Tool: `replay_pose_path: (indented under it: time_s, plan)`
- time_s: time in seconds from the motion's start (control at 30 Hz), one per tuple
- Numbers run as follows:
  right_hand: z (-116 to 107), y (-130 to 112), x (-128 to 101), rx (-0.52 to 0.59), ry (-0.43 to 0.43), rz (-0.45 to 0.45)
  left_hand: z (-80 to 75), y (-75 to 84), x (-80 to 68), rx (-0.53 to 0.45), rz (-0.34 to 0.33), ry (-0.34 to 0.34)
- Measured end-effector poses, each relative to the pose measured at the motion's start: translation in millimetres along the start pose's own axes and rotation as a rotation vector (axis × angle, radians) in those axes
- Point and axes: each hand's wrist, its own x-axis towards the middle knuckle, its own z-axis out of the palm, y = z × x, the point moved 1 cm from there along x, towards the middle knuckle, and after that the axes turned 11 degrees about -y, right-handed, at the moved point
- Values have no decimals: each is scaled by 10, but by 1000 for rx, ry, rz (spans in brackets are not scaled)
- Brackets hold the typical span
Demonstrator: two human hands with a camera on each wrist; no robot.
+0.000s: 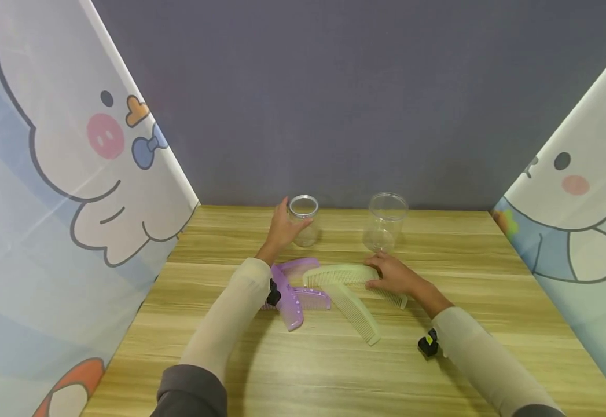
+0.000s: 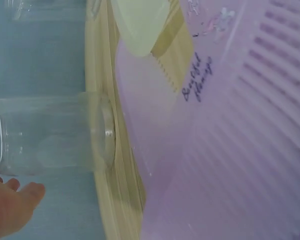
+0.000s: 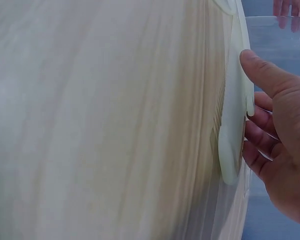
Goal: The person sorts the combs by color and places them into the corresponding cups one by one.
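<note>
At the back of the table stands a clear jar with a silver rim (image 1: 308,233). My left hand (image 1: 283,227) is at its rim, fingers at the left and thumb across the front. In the left wrist view some fingertips (image 2: 34,191) show just apart from the jar (image 2: 55,135). My right hand (image 1: 396,274) pinches the right end of a pale green comb (image 1: 341,272), thumb and fingers on either side; the right wrist view shows the thumb against this comb (image 3: 237,85). Other green combs (image 1: 353,315) lie under and beside it.
Several purple combs (image 1: 287,298) lie overlapping below my left wrist. A second clear jar (image 1: 386,231) stands at the back right, beyond my right hand. A grey panel (image 1: 334,104) rises behind the table (image 1: 323,376), with printed cloth walls on both sides.
</note>
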Motion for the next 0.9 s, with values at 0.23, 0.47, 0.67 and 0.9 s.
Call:
replay_pose_path:
  time_s: [0.23,0.47,0.67,0.9]
  plan:
    - [14,9,54,30,-12,4,5,0,3,17,-32,40]
    - [35,56,57,50,48,-53,37,-37,23,-6,-5,81]
    - [43,111,23,40,98,-68,68,-32,52,3,16,70]
    - [-58,97,-17,105,118,-24,85,-30,61,14,15,76]
